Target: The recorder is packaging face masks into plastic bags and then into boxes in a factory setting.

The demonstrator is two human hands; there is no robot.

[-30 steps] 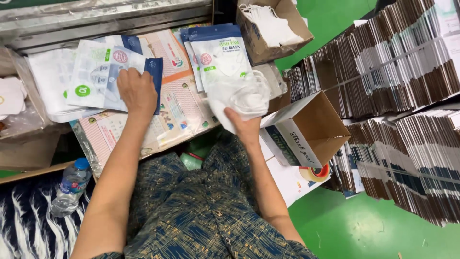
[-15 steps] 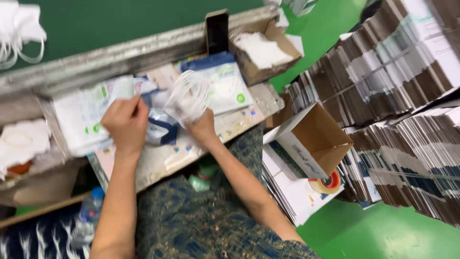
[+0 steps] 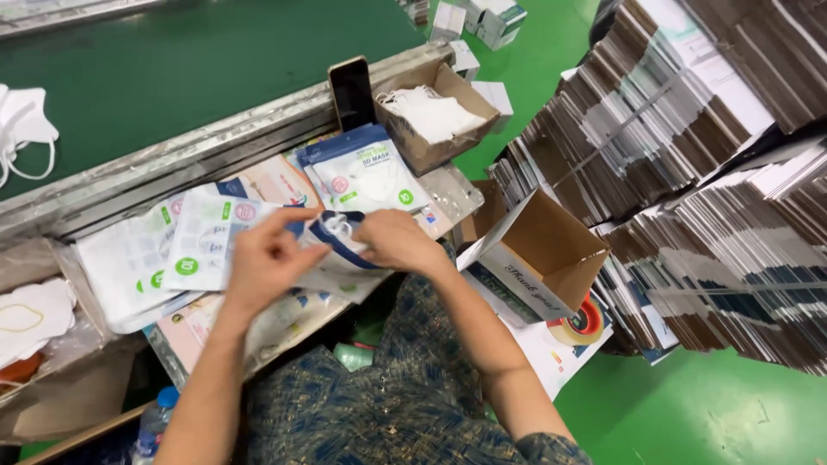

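In the head view, the left hand and the right hand meet in the middle of the picture, above the cluttered surface. Between them is a pouch, white with a dark blue edge. The fingers of the left hand are closed on its left side, with the thumb and first finger pinching the top edge. The fingers of the right hand are curled around its right side, and something white with thin loops shows at the mouth of the pouch; I cannot tell how far it is inside. The pouch is held just above a pile of flat pouches, white with green round marks, which lies to the left on the surface. Another stack of pouches with a blue top lies just behind the hands. Behind that, a small cardboard box holds white masks, and a dark phone stands upright beside it against the metal rail. Beyond the rail is a green belt. To the right of the person, an open carton stands near a roll of tape, and tall stacks of flat cartons fill the right side over the green floor. A plastic bottle shows at the bottom left.
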